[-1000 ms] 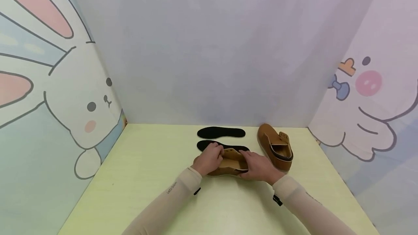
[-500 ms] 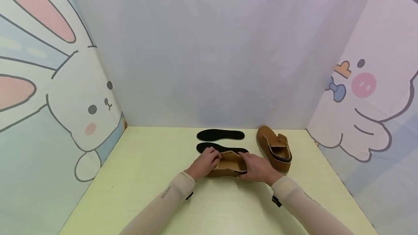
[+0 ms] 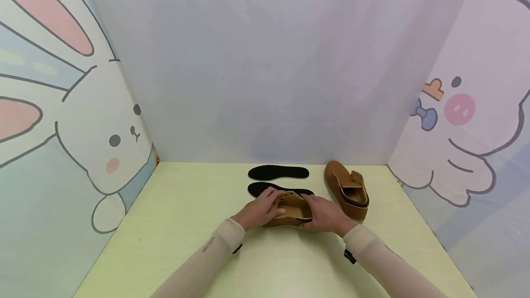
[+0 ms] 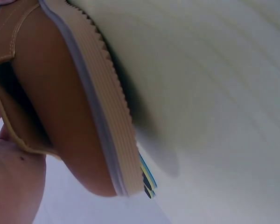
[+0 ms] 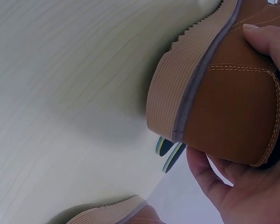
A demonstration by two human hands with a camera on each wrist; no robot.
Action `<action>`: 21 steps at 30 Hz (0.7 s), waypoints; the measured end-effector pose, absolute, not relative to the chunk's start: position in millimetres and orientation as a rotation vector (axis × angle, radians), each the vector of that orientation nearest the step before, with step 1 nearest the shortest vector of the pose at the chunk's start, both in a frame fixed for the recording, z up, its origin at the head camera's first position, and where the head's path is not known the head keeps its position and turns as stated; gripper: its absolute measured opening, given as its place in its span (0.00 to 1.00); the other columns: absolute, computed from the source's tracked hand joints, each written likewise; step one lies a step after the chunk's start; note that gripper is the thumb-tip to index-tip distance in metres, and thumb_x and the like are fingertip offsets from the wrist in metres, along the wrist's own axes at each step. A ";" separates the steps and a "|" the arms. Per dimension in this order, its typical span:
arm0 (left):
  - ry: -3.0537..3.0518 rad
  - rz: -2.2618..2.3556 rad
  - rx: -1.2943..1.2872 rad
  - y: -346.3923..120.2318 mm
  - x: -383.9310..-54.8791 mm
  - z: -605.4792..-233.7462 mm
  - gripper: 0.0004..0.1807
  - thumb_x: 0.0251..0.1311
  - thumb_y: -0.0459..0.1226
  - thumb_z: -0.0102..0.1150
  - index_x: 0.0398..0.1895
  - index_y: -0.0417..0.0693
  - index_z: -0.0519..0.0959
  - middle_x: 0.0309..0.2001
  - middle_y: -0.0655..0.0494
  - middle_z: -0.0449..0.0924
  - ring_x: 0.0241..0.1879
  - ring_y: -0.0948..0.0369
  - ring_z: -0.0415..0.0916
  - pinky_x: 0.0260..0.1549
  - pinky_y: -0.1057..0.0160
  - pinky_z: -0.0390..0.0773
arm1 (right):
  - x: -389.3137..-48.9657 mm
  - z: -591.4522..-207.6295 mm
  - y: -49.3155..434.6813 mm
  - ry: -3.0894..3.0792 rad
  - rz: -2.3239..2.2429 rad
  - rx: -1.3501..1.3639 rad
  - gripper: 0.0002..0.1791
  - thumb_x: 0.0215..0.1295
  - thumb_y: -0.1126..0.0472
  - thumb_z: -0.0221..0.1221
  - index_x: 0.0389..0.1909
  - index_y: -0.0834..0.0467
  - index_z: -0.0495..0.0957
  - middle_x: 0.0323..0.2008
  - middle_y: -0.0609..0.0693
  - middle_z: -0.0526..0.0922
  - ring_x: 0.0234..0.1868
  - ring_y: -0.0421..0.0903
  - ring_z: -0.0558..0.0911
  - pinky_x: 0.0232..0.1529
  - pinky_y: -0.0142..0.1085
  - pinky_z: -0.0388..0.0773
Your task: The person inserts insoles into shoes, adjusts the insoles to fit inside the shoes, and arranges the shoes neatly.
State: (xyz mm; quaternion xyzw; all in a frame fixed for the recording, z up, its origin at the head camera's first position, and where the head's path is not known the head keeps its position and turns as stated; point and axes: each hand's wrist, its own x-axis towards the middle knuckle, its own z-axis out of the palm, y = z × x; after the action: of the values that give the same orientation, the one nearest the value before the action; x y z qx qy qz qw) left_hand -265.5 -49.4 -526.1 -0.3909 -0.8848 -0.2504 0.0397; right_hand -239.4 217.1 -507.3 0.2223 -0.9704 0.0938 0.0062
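A brown leather shoe [image 3: 285,220] lies sideways on the table, toe to the left, its opening facing up and no lace in its eyelets. My left hand [image 3: 257,209] grips it near the front of the opening, thumb inside and fingers over the far flap. At the heel, my right hand [image 3: 329,215] holds the collar, thumb on the near side and fingers on the far side. The right wrist view shows the stitched heel [image 5: 228,112] within that hand. In the left wrist view the toe [image 4: 65,107] hides part of the left hand.
Two black insoles lie behind the shoe, a far insole [image 3: 278,172] and a nearer insole [image 3: 258,189] partly covered by the left hand. A second brown shoe [image 3: 345,190] stands at the right, toe away. Behind the pale table [image 3: 165,224] rises a plain wall [image 3: 265,68].
My left hand first drew back slightly from the shoe's far flap, then settled with its thumb inside the opening. The right hand keeps its hold on the heel.
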 end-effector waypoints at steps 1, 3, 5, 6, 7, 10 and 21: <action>-2.719 -0.773 -1.203 -50.9 -265.8 -526.6 0.34 0.73 0.55 0.55 0.77 0.56 0.62 0.56 0.57 0.67 0.46 0.66 0.69 0.44 0.64 0.77 | -239.6 -507.2 217.1 -3.035 0.288 0.696 0.55 0.46 0.34 0.75 0.72 0.58 0.68 0.58 0.54 0.81 0.51 0.52 0.82 0.49 0.49 0.80; -2.739 -0.776 -1.206 -54.4 -266.2 -526.7 0.40 0.69 0.60 0.56 0.79 0.57 0.60 0.60 0.58 0.65 0.52 0.65 0.68 0.50 0.62 0.77 | -239.8 -507.2 217.1 -3.032 0.293 0.698 0.56 0.45 0.34 0.75 0.72 0.59 0.68 0.57 0.54 0.81 0.51 0.52 0.82 0.48 0.49 0.80; -2.760 -0.758 -1.207 -57.9 -266.9 -526.3 0.46 0.65 0.65 0.55 0.80 0.56 0.58 0.62 0.58 0.63 0.56 0.64 0.66 0.54 0.61 0.75 | -240.1 -506.9 216.7 -3.032 0.297 0.699 0.56 0.45 0.35 0.75 0.72 0.59 0.68 0.57 0.55 0.81 0.51 0.52 0.82 0.49 0.49 0.80; -2.766 -0.750 -1.211 -59.7 -267.4 -525.9 0.48 0.64 0.66 0.55 0.81 0.56 0.57 0.62 0.58 0.63 0.57 0.64 0.65 0.55 0.61 0.74 | -240.0 -506.8 216.4 -3.033 0.301 0.699 0.56 0.45 0.35 0.75 0.72 0.59 0.68 0.57 0.55 0.80 0.51 0.52 0.82 0.49 0.49 0.80; -2.775 -0.736 -1.212 -61.6 -268.1 -525.9 0.49 0.62 0.68 0.55 0.81 0.56 0.56 0.63 0.58 0.62 0.56 0.64 0.64 0.55 0.61 0.74 | -240.1 -506.7 216.1 -3.035 0.304 0.698 0.56 0.46 0.35 0.75 0.72 0.59 0.68 0.57 0.55 0.80 0.51 0.52 0.82 0.49 0.49 0.80; -2.768 -0.727 -1.242 -65.6 -270.0 -525.2 0.50 0.61 0.69 0.55 0.82 0.59 0.55 0.62 0.56 0.62 0.54 0.63 0.65 0.53 0.61 0.74 | -239.9 -506.6 215.4 -3.038 0.304 0.699 0.56 0.46 0.35 0.75 0.72 0.59 0.68 0.57 0.54 0.80 0.50 0.52 0.82 0.48 0.49 0.81; -2.690 -0.599 -1.380 -69.6 -273.7 -524.5 0.48 0.62 0.67 0.55 0.80 0.57 0.58 0.73 0.54 0.58 0.69 0.59 0.59 0.65 0.58 0.68 | -238.6 -504.2 216.7 -3.040 0.267 0.725 0.57 0.44 0.36 0.76 0.73 0.60 0.66 0.55 0.54 0.81 0.47 0.50 0.82 0.43 0.48 0.81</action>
State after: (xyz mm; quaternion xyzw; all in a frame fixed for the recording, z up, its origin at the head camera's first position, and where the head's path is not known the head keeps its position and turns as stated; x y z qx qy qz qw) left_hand -273.7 -69.6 -524.5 -0.4475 -0.8724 -0.1943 0.0301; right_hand -238.6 216.7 -504.2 0.2310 -0.9692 0.0852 0.0026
